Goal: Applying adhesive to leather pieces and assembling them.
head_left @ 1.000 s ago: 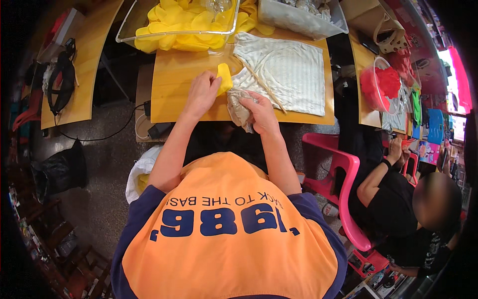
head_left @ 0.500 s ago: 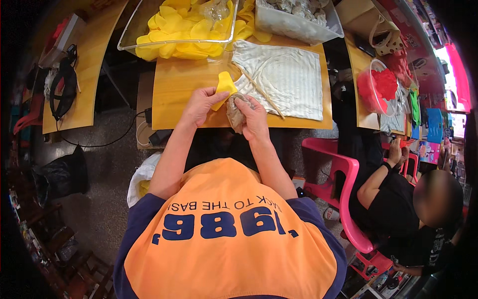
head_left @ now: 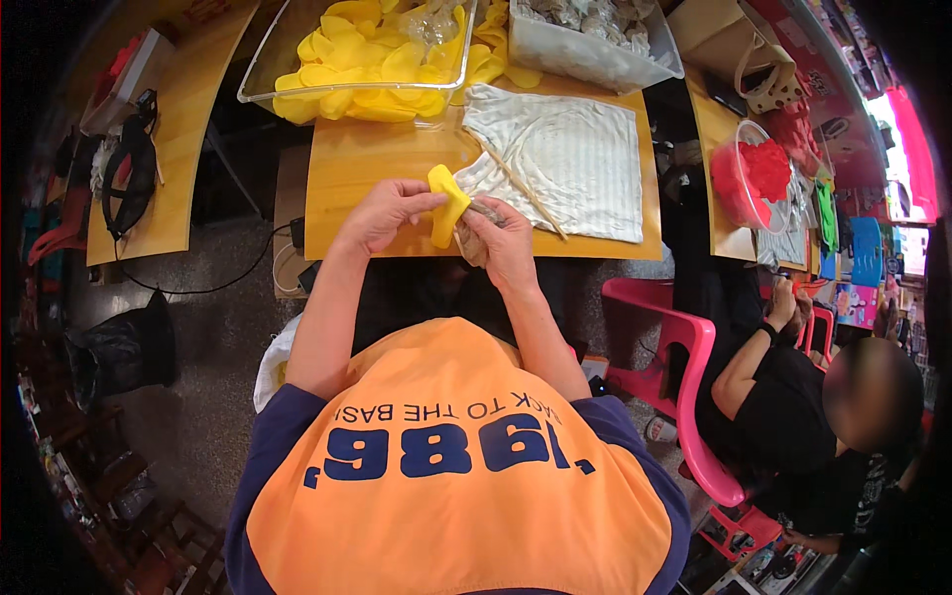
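Observation:
My left hand (head_left: 385, 216) pinches the edge of a yellow petal-shaped piece (head_left: 449, 206) between thumb and fingertips. The piece is held upright and curled, above the near edge of the table. My right hand (head_left: 508, 248) is closed round a crumpled grey-brown bundle (head_left: 470, 248), its thumb and fingertips meeting the right side of the yellow piece. The bundle's material is hard to make out, and my fingers hide part of it. Just beyond, a thin wooden stick (head_left: 518, 186) lies across a white striped cloth (head_left: 585, 164).
At the back stand a clear bin (head_left: 256, 96) of yellow pieces and a grey bin (head_left: 595, 67) of crumpled plastic bundles. A pink chair (head_left: 684, 367) is to my right, beside a seated person in black (head_left: 783, 416). A bucket (head_left: 726, 188) holds red pieces.
The yellow piece has turned and curled, its top tipping left. My left hand's fingertips have shifted a little along it. My right hand stays on the bundle, nearly in place.

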The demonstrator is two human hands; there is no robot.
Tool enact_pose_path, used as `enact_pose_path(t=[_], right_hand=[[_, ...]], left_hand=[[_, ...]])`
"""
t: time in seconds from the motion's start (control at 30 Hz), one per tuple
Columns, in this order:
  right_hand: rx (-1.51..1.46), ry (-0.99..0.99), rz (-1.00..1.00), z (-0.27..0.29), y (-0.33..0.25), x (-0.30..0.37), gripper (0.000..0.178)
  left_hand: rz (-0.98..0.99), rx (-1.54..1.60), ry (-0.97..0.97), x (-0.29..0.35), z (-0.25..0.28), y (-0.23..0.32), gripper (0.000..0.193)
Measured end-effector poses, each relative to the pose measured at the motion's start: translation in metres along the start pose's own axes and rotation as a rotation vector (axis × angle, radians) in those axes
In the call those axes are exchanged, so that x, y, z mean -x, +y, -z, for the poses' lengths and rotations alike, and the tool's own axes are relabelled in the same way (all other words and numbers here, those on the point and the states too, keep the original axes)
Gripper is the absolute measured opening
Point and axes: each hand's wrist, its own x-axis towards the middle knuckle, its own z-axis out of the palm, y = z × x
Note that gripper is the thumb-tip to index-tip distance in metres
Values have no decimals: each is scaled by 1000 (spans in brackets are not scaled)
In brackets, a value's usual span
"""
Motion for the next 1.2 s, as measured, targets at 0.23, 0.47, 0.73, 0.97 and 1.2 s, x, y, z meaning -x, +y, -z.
enact_pose_path(t=[0.23,0.47,0.73,0.97,1.2], right_hand=[[93,54,48,-4,12,-1,18],[225,183,134,-3,22,0,17],[428,156,174,-6,13,-8,17],[-31,78,-201,-7,-5,5,20],[-4,-4,-16,-5,18,0,18]], left_hand=[[-31,262,41,-3,-13,-15,25],[-39,256,103,-3,-22,-34,30],[-90,354,164,-1,-30,-34,29],[-226,284,244,-2,-30,-32,25],[-272,209,275,-1,-30,-30,23]])
